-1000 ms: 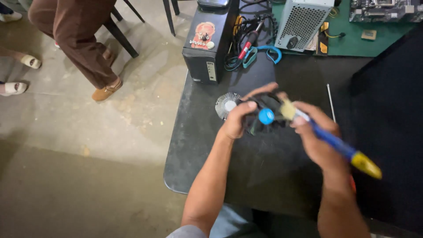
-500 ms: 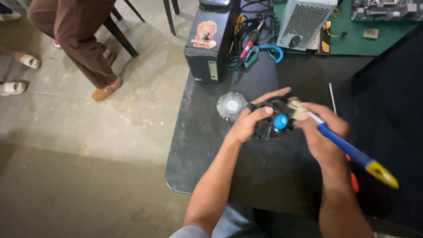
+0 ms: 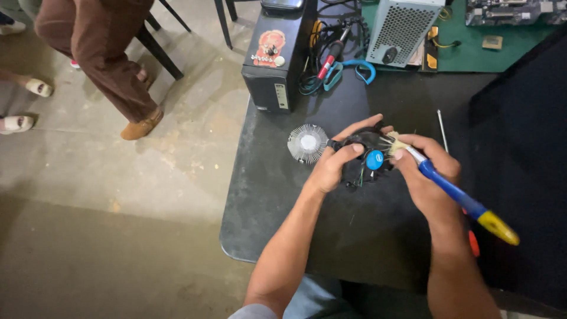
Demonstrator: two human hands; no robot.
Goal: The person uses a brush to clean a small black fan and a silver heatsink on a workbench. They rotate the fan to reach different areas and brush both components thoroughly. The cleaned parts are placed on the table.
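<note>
My left hand [image 3: 336,165] grips a black cooling fan [image 3: 369,155] with a blue round sticker at its hub, holding it just above the dark table [image 3: 277,201]. My right hand [image 3: 428,174] holds a brush with a blue and yellow handle [image 3: 466,207]; its pale bristles touch the fan's upper right edge. A round silver finned heatsink [image 3: 307,143] lies on the table just left of the fan.
A black computer case [image 3: 276,53] stands at the table's far edge. Beside it lie tangled cables and a red-handled tool [image 3: 331,59], a grey perforated power supply [image 3: 401,29] and a green mat [image 3: 472,50]. A thin metal rod [image 3: 442,130] lies right. A seated person's legs [image 3: 106,65] are left.
The view has drifted a little; the fan and both hands sit slightly lower right, and the brush has shifted across the fan's top edge. The heatsink stays where it was.
</note>
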